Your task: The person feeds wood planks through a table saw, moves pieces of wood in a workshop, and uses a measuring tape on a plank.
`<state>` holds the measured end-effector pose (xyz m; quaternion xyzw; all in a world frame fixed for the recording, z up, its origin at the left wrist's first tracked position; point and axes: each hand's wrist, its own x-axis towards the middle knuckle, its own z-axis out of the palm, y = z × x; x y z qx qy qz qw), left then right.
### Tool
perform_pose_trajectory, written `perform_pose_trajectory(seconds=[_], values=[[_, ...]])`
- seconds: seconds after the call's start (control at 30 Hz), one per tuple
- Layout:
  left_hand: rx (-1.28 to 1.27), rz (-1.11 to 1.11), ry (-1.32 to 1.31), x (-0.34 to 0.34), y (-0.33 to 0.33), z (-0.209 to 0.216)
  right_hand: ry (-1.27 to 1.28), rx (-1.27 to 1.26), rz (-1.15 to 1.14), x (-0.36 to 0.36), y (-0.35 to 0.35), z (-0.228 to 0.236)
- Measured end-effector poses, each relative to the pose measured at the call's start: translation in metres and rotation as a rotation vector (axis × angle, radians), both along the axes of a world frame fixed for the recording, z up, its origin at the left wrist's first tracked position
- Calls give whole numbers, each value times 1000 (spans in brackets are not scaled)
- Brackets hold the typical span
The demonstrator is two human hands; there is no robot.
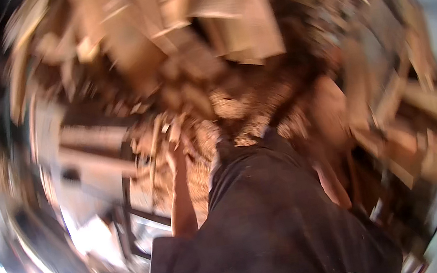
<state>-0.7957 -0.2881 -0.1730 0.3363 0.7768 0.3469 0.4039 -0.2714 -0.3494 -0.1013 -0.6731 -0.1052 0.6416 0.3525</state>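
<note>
The whole picture is smeared by motion. My left hand (177, 149) reaches forward at centre left, right at a few pale, thin wood pieces (169, 131); the blur hides whether the fingers grip them. My right forearm (330, 183) runs forward beside my dark shirt (263, 214). The right hand itself is lost in the blur among brown boards. A big heap of wood offcuts (224, 18) fills the upper part of the view.
Sawdust (237, 112) covers the ground ahead of me. A pale machine or bench (93, 159) with a dark metal frame (129, 216) stands on the left. More boards (419, 130) lie stacked on the right.
</note>
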Motion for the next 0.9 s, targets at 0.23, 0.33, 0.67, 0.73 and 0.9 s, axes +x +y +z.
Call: perform_pose_trajectory(seconds=[0.23, 0.33, 0.67, 0.73, 0.9], values=[[-177, -611, -304, 56, 105, -11, -170, 9, -549, -62, -90, 17], [-126, -826, -288, 102, 133, -15, -192, -21, -802, -84, -166, -9], [-389, -1209, -319, 290, 115, 34, -293, -232, -1312, -133, -297, -37], [-365, -1299, -317, 330, 95, 38, -334, -245, -1381, -120, -307, -33], [-509, -1548, -304, 425, 49, 65, -509, -323, -1477, -101, -357, -10]])
